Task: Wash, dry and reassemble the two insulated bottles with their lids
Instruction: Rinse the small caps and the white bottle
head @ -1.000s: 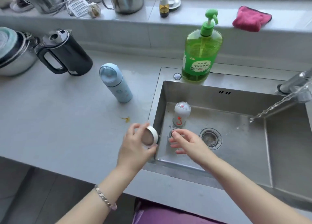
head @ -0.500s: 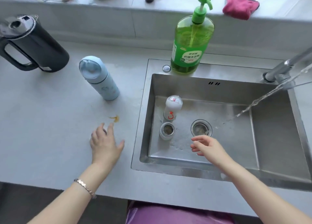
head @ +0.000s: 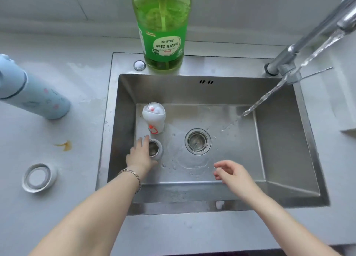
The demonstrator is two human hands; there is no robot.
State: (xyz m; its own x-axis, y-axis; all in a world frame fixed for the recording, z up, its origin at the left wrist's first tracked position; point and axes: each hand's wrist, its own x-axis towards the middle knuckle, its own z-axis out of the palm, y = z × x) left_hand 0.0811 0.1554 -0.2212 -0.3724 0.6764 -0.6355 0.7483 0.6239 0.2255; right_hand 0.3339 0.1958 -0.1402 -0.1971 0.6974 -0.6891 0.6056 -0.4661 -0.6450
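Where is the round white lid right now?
In the head view, the round white lid lies on the counter left of the sink, near the yellow stain.

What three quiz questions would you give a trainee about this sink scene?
1. True or false: water is running from the tap into the sink.
2. Where is the blue bottle? A: in the sink. B: on the counter. C: in a hand.
3. Which hand touches the open bottle in the sink?
Key: 1 true; 2 B; 3 the left hand.
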